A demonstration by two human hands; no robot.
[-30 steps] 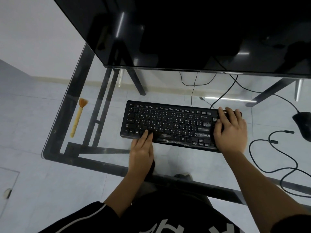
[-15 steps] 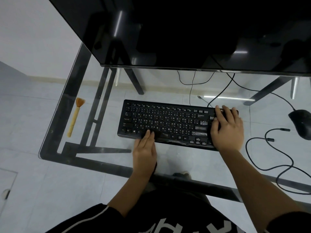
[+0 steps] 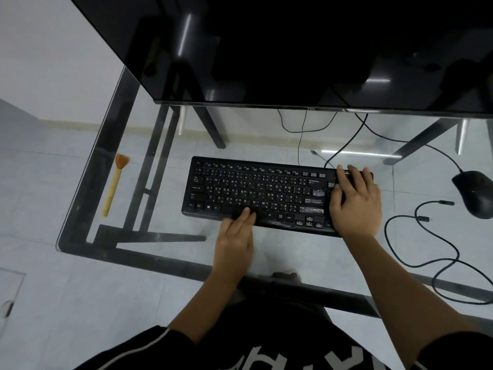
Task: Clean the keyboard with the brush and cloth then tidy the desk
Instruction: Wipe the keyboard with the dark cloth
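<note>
Both hands flat on the keyboard (image 3: 256, 190), brush (image 3: 114, 182) far left
Left hand (image 3: 234, 236) rests straight fingers (image 3: 246, 214) on its front edge, right hand (image 3: 354, 201) spreads over its right end, neither gripping; centred on the glass desk (image 3: 293, 252), it looks rigid and light (may skid), best held by both ends

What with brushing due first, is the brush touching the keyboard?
Apart. The head view shows the brush lying near the left edge of the desk, with bare glass between it and the keyboard.

Black keyboard (image 3: 256, 193) flat mid-desk, tan brush (image 3: 114, 186) lying well left
</note>
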